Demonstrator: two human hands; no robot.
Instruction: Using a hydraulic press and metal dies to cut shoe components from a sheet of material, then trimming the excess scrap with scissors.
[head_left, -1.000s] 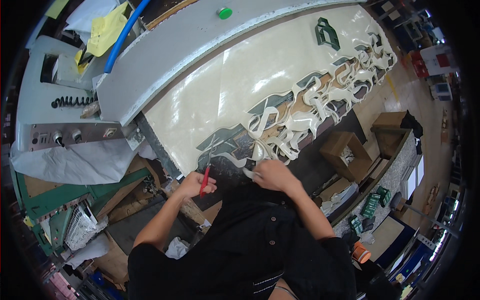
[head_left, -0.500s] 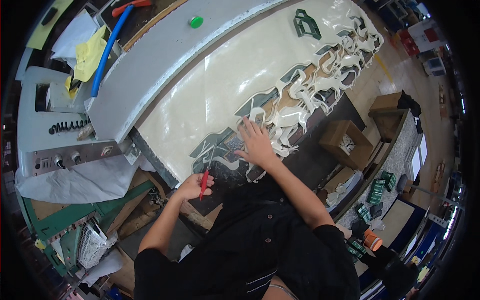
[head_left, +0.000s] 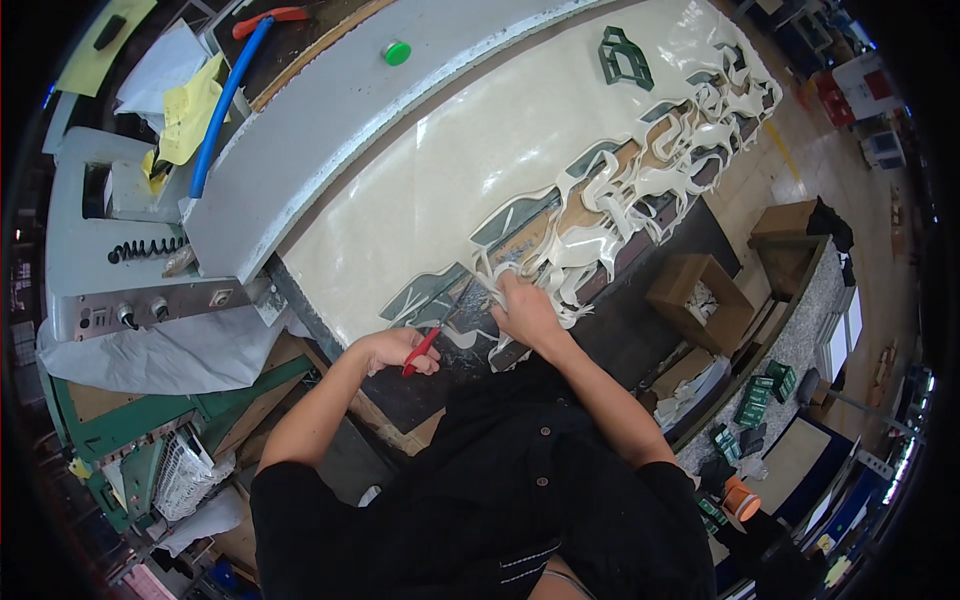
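Note:
My left hand (head_left: 393, 350) is closed round red-handled scissors (head_left: 421, 354), their blades pointing up and right towards the cut edge of a glossy cream sheet (head_left: 400, 200). To its right, my right hand (head_left: 528, 314) is pinching a looping cream offcut strip (head_left: 487, 272). More tangled cream offcuts (head_left: 590, 245) run up and right from there along the sheet's edge. Dark grey cut-out areas show between the sheet and the strips. A green frame-shaped cutting die (head_left: 625, 60) rests on the far part of the sheet.
Above the sheet lies a grey machine beam (head_left: 330, 120) with a green button (head_left: 397, 52). A control box (head_left: 150, 310) with knobs stands at the left. On the right are a cardboard box (head_left: 700, 300) and a speckled counter bearing small green boxes (head_left: 755, 400).
My right hand has drawn back towards me and closed on a cream strip, lifting it. My left hand has turned the scissors, tilting the blades further right.

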